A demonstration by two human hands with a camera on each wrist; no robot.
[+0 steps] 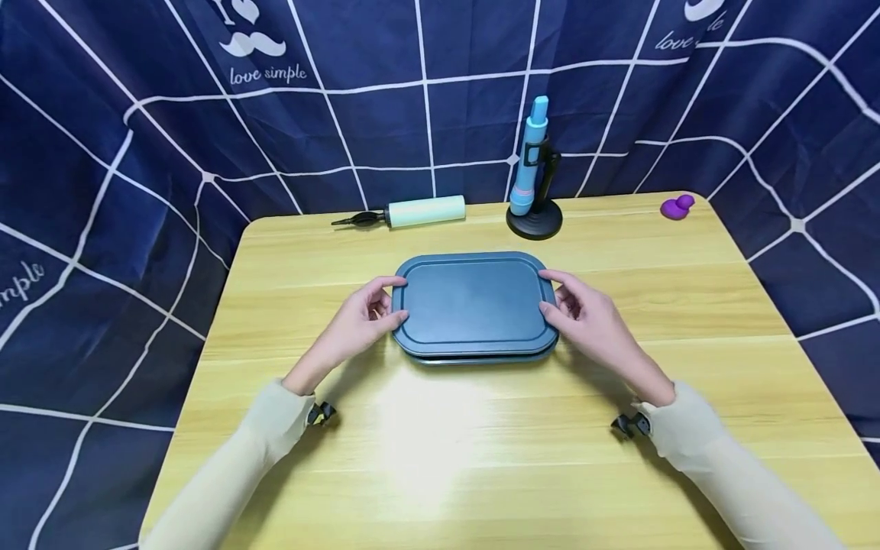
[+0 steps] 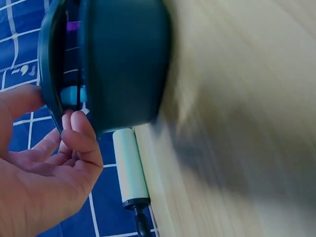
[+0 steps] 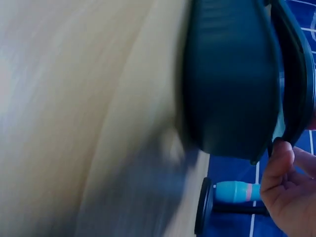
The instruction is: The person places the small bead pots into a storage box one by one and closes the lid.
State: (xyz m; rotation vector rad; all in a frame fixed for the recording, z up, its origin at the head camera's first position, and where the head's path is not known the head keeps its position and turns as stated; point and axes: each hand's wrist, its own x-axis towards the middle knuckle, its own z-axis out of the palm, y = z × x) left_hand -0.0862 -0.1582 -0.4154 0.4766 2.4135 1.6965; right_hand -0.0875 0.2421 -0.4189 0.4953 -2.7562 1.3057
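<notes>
- Fingers of both hands curl around the short ends of the dark blue lid (image 1: 473,304); the left hand (image 1: 363,319) pinches the left end and the right hand (image 1: 580,313) pinches the right end, thumbs on top.
- Wooden table (image 1: 481,451) is the biggest thing here. It has lots of bare room in front of the hands, and its edges are well away from them.
- Blue checked curtain (image 1: 103,191) hangs close around the back and sides of the table.
- Dark blue lid sits on a box (image 2: 126,64) of the same color in the middle of the table. In the wrist views a gap shows between lid and box, so the lid looks lifted a bit.
- I think the lid is light, stiff plastic. It looks smooth and could slip, so the raised rim at each short end is the best place to hold. Keeping it level should stop it from catching on the box.
- Pale green roller (image 1: 426,211) lies at the back edge, left of the box.
- Blue tube on a black round stand (image 1: 533,183) stands upright behind the box, so a lift straight up is safer than pushing back.
- Small purple toy (image 1: 677,206) sits at the far right corner, well apart.
</notes>
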